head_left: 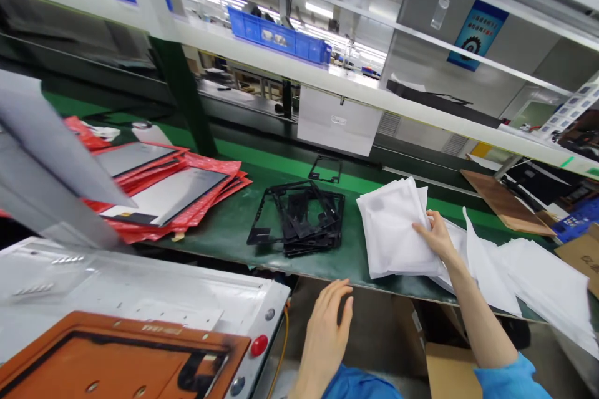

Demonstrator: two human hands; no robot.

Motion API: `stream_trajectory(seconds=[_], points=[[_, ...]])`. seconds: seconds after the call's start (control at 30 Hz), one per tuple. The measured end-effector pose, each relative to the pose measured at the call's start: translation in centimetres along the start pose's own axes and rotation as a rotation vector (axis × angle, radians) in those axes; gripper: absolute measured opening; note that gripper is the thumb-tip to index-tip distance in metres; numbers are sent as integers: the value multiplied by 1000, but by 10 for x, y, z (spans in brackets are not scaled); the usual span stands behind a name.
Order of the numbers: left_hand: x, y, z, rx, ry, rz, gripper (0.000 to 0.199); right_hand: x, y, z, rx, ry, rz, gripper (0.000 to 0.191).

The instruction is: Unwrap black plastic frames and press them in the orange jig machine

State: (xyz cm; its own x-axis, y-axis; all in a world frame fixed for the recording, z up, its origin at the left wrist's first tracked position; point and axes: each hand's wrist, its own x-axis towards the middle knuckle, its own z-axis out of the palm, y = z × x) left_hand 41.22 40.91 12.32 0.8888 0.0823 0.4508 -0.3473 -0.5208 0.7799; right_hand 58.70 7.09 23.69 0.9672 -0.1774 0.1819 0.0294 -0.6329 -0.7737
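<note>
My right hand (438,235) is on the right side of a stack of white foam pouches (395,230), its thumb and fingers closed on their edge. How many it grips is hidden. My left hand (327,318) hovers in front of the green bench's edge, fingers stretched out, thumb apart, holding nothing. Ahead of it on the bench lies an uneven pile of thin black frames (311,218). Behind that pile rests a single black frame (326,169). More loose white foam sheets (545,280) spread to the right under and beyond my right forearm.
Display panels (175,193) in red bubble wrap (201,218) are stacked at left. A white machine (187,287) with an orange plate (116,355) and a red button (259,345) stands front left. A shelf rail (281,68) crosses above the bench. Cardboard boxes (452,371) are below.
</note>
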Motion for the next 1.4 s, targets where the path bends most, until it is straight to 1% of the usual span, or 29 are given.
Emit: stream_trajectory(seconds=[0.07,0.13,0.17,0.23,0.3,0.37,0.43,0.5,0.57,0.63,0.67,0.7,0.73,0.77,0.83,0.87,0.9,1.0,1.07,1.17,1.27,1.4], points=[[15,2,19,-81,-95,-61,35,-2,4,-6,138,-59,23,85],[31,5,40,-117,-208,-97,43,-2,17,-16,148,-63,15,91],[39,7,52,-122,-263,-101,48,-1,27,-22,100,-45,-6,93],[52,12,77,-121,-362,-84,53,0,50,-29,-116,-6,-50,89],[58,16,98,-113,-443,-61,55,-1,73,-30,-350,18,-63,73],[60,18,114,-91,-507,-54,55,-4,90,-25,-489,17,-56,56],[58,18,123,-67,-544,-52,55,-7,98,-18,-530,16,-60,47],[55,18,127,-47,-563,-53,54,-7,98,-12,-553,11,-61,42],[53,16,128,-41,-580,-64,53,-7,89,-11,-545,23,-49,40],[53,14,126,-91,-590,-84,51,-7,72,-14,-521,75,-66,41],[54,13,125,-145,-575,-104,49,-9,61,-16,-492,90,-80,41],[56,13,123,-228,-534,-141,48,-10,48,-19,-443,79,-85,39],[60,12,121,-354,-463,-215,48,-13,35,-23,-378,32,-79,39],[65,12,120,-504,-375,-317,53,-15,21,-26,-301,-40,-61,39],[80,13,117,-806,-210,-525,76,-19,-6,-30,-156,-185,-22,42],[89,14,116,-926,-159,-595,86,-20,-19,-31,-108,-217,-24,44],[99,15,116,-1013,-129,-633,90,-20,-30,-31,-78,-223,-49,46],[125,15,116,-1139,-61,-655,84,-15,-57,-27,-53,-209,-171,51],[137,14,116,-1218,7,-698,83,-9,-69,-23,-64,-242,-223,53],[148,12,113,-1308,104,-754,87,3,-80,-18,-121,-338,-231,54],[153,13,109,-1360,191,-766,90,22,-82,-13,-123,-416,-226,54],[156,11,105,-1493,186,-759,93,51,-87,-4,-28,-436,-193,62]])
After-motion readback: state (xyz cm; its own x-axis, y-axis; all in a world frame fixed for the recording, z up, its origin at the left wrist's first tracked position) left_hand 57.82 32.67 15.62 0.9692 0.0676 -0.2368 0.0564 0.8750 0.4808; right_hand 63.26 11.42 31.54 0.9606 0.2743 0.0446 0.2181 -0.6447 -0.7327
